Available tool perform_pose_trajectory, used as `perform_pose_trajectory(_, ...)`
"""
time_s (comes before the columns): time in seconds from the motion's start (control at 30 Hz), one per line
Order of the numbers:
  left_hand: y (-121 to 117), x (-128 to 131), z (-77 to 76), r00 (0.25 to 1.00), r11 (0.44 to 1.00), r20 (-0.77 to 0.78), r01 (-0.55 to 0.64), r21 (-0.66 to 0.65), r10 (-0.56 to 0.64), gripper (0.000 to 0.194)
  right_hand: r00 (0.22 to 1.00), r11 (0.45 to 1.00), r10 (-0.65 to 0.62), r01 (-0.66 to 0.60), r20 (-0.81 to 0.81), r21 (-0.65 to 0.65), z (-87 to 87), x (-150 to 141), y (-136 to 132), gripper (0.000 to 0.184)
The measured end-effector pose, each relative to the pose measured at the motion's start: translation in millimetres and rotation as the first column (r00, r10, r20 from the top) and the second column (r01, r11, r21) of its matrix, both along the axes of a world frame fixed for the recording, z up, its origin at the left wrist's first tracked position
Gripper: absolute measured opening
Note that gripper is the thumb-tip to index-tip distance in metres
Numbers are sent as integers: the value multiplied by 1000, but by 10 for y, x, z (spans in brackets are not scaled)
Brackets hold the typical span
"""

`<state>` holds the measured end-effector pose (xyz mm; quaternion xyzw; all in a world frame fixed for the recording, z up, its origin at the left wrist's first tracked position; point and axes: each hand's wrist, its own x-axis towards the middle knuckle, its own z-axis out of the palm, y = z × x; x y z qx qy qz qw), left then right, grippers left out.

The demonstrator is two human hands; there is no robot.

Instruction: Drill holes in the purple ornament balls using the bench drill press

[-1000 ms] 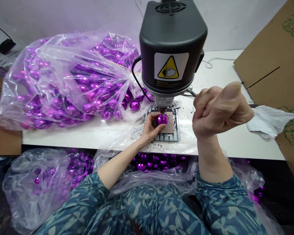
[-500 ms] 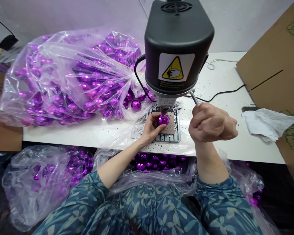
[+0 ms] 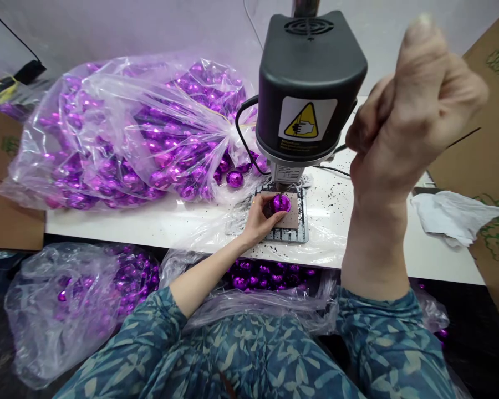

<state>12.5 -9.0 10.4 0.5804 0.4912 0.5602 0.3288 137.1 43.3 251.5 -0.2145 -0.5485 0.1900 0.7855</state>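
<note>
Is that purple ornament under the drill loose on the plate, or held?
Held: the left hand cups the shiny purple ornament, fingers around it, under the bench drill head.

Your left hand (image 3: 258, 221) is on the ball (image 3: 281, 203), which sits on the plate (image 3: 297, 235) right under the drill (image 3: 307, 83). The bag of balls (image 3: 120, 127) is left of that hand, and the tissue (image 3: 453, 216) lies just past your right hand (image 3: 416, 105), off to the right.
</note>
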Motion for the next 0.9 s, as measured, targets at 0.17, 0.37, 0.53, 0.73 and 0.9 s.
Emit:
perform_pose_trajectory(0.17, -171, -98, 132, 976, 983, -122, -184, 3, 183, 46, 994, 978, 106, -104, 2, -182, 131, 24, 169, 50)
perform_pose_trajectory(0.37, -824, -347, 289, 881, 976, -435, 217, 21, -186, 47, 991, 987, 126, -131, -51, -94, 100, 3, 146, 55)
perform_pose_trajectory(0.53, -736, -631, 299, 868, 958, -470, 250, 140, -158, 24, 992, 993, 114, -115, -50, -33, 87, 5, 176, 55)
perform_pose_trajectory(0.73, 490, -1098, 369, 820, 988, -551, -126, 94, 157, 22, 995, 994, 98, -99, -31, -46, 93, 7, 165, 57)
perform_pose_trajectory(0.9, 809, -1229, 401, 814, 997, -576, -71, 37, 80, 20, 997, 995, 81, -82, -18, -52, 82, 5, 177, 55)
